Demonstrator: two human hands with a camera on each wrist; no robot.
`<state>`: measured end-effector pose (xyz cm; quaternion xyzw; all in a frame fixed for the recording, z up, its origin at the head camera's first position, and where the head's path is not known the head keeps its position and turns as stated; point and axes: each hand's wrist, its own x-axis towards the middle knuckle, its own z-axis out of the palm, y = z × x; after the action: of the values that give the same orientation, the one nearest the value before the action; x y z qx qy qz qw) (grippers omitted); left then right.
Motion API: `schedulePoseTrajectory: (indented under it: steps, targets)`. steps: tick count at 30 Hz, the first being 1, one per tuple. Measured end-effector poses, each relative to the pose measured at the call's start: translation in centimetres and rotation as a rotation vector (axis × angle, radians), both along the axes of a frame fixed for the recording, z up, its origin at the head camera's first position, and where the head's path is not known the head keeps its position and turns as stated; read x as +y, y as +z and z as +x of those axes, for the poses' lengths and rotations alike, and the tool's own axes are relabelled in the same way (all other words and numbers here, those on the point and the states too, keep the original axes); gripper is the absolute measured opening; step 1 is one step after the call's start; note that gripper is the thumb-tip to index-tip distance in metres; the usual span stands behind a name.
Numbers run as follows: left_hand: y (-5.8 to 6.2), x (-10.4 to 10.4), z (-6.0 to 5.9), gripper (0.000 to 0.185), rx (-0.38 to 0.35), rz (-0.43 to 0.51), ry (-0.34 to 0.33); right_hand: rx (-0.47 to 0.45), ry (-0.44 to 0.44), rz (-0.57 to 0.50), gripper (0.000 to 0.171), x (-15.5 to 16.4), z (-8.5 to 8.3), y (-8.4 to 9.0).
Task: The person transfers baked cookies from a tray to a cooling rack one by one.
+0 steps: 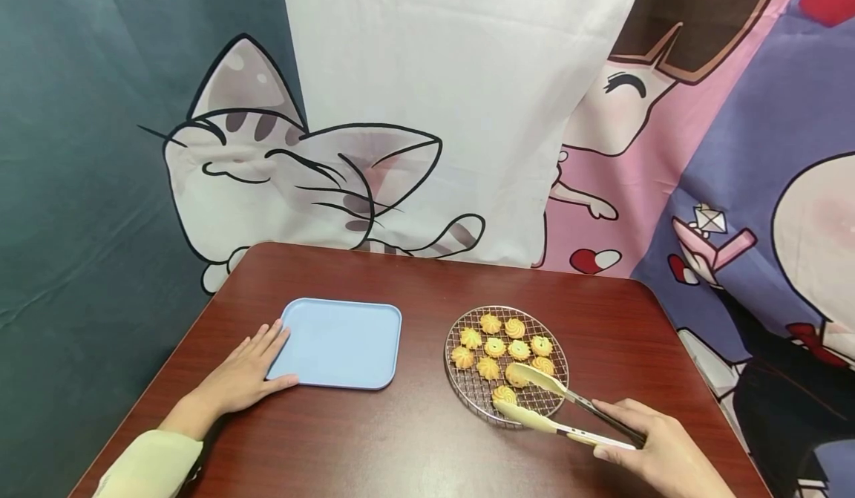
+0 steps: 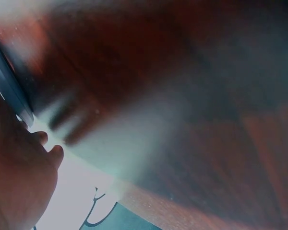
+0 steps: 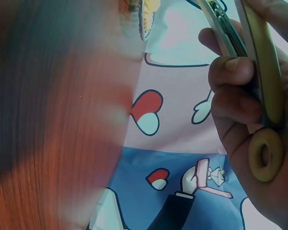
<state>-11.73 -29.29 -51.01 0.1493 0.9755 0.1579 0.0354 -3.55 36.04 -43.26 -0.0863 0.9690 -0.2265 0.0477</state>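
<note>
In the head view my right hand [image 1: 657, 446] grips metal tongs with pale yellow tips [image 1: 544, 381]. The tongs are spread apart over a round wire rack [image 1: 470, 394]. One tip overlaps a piped butter cookie [image 1: 513, 376]; the other lies by the frontmost cookie [image 1: 504, 396]. Whether either tip touches a cookie I cannot tell. The right wrist view shows fingers curled round the tongs [image 3: 266, 72], with a ring at their end. My left hand [image 1: 243, 375] rests at the left edge of a bare light blue tray [image 1: 341, 342], fingers straight and thumb at its near corner.
Several more yellow cookies [image 1: 495, 346] sit on the rack. Tray and rack stand apart on a dark red-brown wooden table [image 1: 421, 424]. A printed cloth [image 1: 454, 97] with cartoon figures hangs behind the table's far edge and round its sides.
</note>
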Motion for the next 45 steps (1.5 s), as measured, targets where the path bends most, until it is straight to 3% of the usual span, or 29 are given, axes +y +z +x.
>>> schedulePoseTrajectory:
  steps: [19,25,31,45]
  targets:
    - [-0.3,0.0,0.0,0.098,-0.035,0.002,0.011,0.093,-0.100,0.013,0.072,0.1,-0.8,-1.3]
    - [-0.3,0.0,0.0,0.098,-0.031,-0.005,0.012,0.169,-0.127,0.002,0.073,-0.1,-1.1,-1.8]
    - [-0.5,-0.1,0.0,0.098,-0.025,-0.009,0.012,0.153,-0.183,0.001,0.081,0.0,-1.4,-2.1]
    - [-0.6,-0.1,0.0,0.097,-0.021,0.003,0.011,0.238,-0.286,-0.036,0.083,1.1,-1.7,-3.3]
